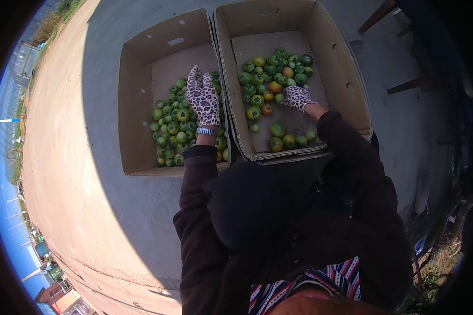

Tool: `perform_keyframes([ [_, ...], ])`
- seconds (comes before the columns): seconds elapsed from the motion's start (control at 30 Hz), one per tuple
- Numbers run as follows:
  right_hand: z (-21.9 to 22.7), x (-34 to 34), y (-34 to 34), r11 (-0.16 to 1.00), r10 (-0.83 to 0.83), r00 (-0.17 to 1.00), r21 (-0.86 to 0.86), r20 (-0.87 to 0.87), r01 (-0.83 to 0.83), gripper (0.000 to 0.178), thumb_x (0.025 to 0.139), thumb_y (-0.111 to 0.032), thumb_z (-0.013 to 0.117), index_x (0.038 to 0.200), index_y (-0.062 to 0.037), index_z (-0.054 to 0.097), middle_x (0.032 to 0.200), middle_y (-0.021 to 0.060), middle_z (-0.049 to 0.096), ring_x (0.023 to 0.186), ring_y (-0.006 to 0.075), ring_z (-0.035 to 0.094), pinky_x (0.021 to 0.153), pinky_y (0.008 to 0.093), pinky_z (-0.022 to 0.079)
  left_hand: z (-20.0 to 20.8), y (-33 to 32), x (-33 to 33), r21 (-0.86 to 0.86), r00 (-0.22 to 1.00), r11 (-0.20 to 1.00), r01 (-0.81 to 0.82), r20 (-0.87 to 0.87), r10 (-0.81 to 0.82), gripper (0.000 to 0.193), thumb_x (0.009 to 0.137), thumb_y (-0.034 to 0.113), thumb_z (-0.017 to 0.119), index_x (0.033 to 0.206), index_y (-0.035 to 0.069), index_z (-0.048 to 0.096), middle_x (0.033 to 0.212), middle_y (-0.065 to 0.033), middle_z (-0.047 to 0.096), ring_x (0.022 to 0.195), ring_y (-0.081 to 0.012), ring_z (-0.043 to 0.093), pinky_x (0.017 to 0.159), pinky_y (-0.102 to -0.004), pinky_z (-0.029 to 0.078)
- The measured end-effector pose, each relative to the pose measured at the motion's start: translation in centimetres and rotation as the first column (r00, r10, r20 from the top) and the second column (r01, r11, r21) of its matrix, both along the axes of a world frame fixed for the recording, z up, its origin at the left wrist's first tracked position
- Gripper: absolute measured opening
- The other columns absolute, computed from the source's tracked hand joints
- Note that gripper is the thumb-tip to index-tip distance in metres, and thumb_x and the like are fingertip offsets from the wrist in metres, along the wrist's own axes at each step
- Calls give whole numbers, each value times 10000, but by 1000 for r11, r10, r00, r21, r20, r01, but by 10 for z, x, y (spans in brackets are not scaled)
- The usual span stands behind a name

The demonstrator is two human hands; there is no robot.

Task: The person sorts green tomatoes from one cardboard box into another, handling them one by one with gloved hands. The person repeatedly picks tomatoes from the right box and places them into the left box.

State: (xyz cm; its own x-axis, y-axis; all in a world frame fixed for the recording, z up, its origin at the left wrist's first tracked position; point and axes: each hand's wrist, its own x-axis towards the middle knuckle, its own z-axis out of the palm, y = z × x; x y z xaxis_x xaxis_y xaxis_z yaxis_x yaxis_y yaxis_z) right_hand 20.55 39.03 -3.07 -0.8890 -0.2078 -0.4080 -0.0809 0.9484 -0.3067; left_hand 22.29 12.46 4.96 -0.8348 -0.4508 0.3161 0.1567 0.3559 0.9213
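My left hand (202, 100), in a leopard-print glove, is held above the left cardboard box (136, 105) with its fingers stretched out and apart. Below and around it lies a heap of small green tomatoes (172, 127), a few of them turning orange. In the right cardboard box (347, 86), my right hand (297, 98), gloved alike, has its fingers curled at a green tomato (279, 98) by their tips. Larger green and orange tomatoes (275, 68) lie beyond it, and several more (288, 140) sit along the near side. Part of the left heap is hidden under my left hand and wrist.
Both boxes stand side by side, their walls touching or nearly so. Shaded concrete (102, 89) borders the left box, with sunlit ground (58, 131) farther left. Dark legs of some furniture (407, 85) stand to the right.
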Motion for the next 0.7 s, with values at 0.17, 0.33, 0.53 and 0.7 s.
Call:
perform_keyframes([
  [0.17,-14,-1,-8,992,-75,995,-93,70,82,511,719,-401,711,1051,-28,606,1072,167,610,1014,306,582,871,396,463,-6,-2,8,-243,996,969,33,93,-11,342,858,63,556,1192,-9,536,1120,-151,609,1021,-225,591,902,-327,459],
  [0.33,1,2,1,1000,-6,997,13,72,5,553,692,-373,741,1102,-34,589,1071,158,610,1029,301,574,891,388,456,12,6,12,-259,998,965,-46,38,57,351,840,80,602,1182,18,557,1046,-131,634,960,-185,613,842,-308,491],
  [0.53,118,23,-35,886,-40,918,-438,-395,-150,519,721,-242,737,1183,-80,565,1143,126,586,1063,276,561,920,359,453,27,-4,20,196,949,931,307,13,-315,302,868,95,593,1156,8,575,966,-85,665,833,-146,637,755,-276,519],
  [0.7,153,37,-93,842,169,704,-271,-690,-467,510,773,-245,696,1240,-113,538,1208,110,559,1123,287,528,961,386,424,50,-5,37,416,706,628,658,-50,-707,379,909,138,525,1268,26,487,1200,-97,559,1012,-147,566,822,-250,505],
])
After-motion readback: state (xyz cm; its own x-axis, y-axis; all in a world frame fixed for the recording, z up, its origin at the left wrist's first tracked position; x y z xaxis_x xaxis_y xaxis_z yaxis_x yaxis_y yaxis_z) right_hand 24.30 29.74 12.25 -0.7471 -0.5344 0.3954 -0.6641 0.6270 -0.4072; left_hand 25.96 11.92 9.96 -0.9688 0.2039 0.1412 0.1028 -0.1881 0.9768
